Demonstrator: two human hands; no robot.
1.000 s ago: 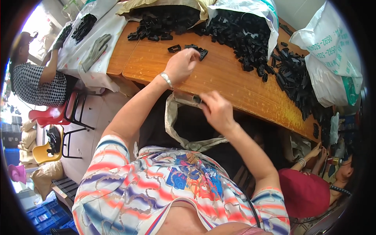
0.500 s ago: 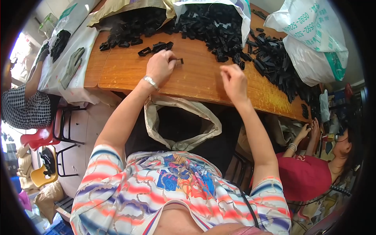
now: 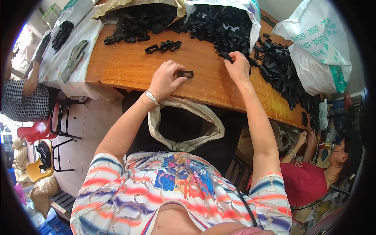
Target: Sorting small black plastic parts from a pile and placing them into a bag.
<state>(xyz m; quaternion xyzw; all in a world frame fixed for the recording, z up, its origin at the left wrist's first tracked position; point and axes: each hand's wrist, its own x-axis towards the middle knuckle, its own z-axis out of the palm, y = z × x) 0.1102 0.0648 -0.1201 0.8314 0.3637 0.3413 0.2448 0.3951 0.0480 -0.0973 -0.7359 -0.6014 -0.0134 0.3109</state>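
Note:
My left hand (image 3: 167,79) pinches a small black plastic frame (image 3: 188,74) with a rectangular opening, just above the near part of the wooden table (image 3: 137,72). Farther right, my right hand (image 3: 238,67) has its thumb and fingers closed on a dark plastic piece (image 3: 226,57), mostly covered by the fingers, at the near edge of a heap of black plastic parts (image 3: 219,27). A small group of black frames (image 3: 164,46) lies on the table beyond my left hand. Below the table edge, an open woven sack (image 3: 184,147) sits at my lap, dark inside.
Two sacks spill parts at the back: a tan sack (image 3: 141,8) and a white sack (image 3: 255,29). Another white bag (image 3: 319,51) stands at the far right. Grey gloves (image 3: 73,60) lie at the left. Co-workers sit on both sides, one in a red top (image 3: 303,182).
My right hand has moved forward to the heap and closed on a dark piece. My left hand has turned, and the black frame in it now shows its opening.

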